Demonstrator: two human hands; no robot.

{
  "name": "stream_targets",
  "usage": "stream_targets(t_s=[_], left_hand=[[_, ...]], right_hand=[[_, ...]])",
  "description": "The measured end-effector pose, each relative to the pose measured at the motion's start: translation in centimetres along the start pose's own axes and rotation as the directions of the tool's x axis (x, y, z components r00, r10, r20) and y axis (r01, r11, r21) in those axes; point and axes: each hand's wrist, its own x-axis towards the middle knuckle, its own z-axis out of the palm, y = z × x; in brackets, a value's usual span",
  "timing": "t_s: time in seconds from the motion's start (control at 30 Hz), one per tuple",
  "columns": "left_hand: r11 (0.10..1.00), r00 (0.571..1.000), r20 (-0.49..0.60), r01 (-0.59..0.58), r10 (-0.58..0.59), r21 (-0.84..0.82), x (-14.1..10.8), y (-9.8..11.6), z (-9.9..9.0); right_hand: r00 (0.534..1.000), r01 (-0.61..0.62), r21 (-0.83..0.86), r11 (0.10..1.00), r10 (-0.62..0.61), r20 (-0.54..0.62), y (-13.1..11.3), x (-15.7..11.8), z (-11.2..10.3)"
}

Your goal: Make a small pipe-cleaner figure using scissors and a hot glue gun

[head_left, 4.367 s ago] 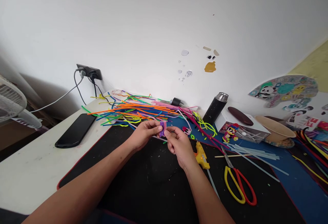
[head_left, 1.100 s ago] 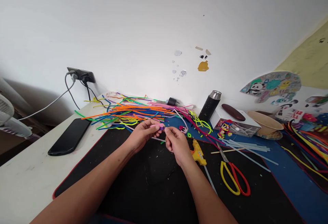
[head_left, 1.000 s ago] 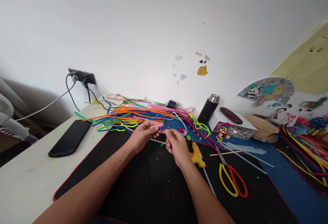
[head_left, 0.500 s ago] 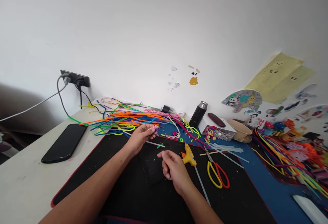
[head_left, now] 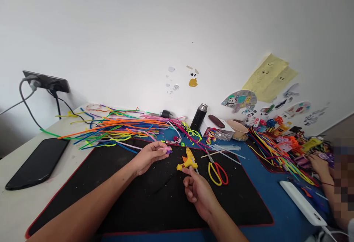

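My left hand [head_left: 149, 158] is closed in a pinch on a small pink and purple pipe cleaner piece [head_left: 169, 150], held above the black mat [head_left: 132, 205]. Its finer shape is too small to make out. My right hand [head_left: 199, 193] is at the near side of a yellow glue gun [head_left: 188, 160], index finger stretched toward the gun's handle and the other fingers loosely curled. I cannot tell whether the fingertip touches it. Scissors [head_left: 217, 172] with one yellow and one red handle lie to the right of the gun.
Loose colourful pipe cleaners [head_left: 118, 127] spread along the wall. A black phone-like slab [head_left: 37, 162] lies at left. Behind the scissors are translucent glue sticks [head_left: 228, 148], a black flask [head_left: 199, 118] and a tissue box [head_left: 224, 127]. Another person's hand [head_left: 319, 166] works at far right, beyond a white power strip [head_left: 301, 201].
The view has swung right, bringing in the other person's hand. My right hand has moved to the glue gun, its fingers loosening. My left hand still holds the pipe cleaner piece.
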Motion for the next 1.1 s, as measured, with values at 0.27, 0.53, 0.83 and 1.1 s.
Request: stream_targets(t_s=[0.27,0.53,0.83,1.1], left_hand=[[0.983,0.991,0.061,0.109,-0.119,0.146,1.0,-1.4,3.4],[0.978,0.983,0.030,0.180,-0.184,0.103,1.6,-2.4,5.1],[0.981,0.982,0.009,0.190,-0.190,0.034,1.3,-2.7,6.0],[0.996,0.999,0.013,0.037,-0.038,0.084,1.5,-1.5,4.2]], right_hand=[[0.992,-0.100,0.096,0.990,0.107,-0.069,-0.5,0.4,0.0],[0.984,-0.159,0.143,0.977,0.168,-0.052,-0.9,0.4,-0.2],[0.986,-0.157,0.199,0.967,0.166,-0.027,-0.5,1.0,-0.7],[0.990,0.012,-0.037,0.999,-0.007,0.137,1.2,-0.4,0.0]])
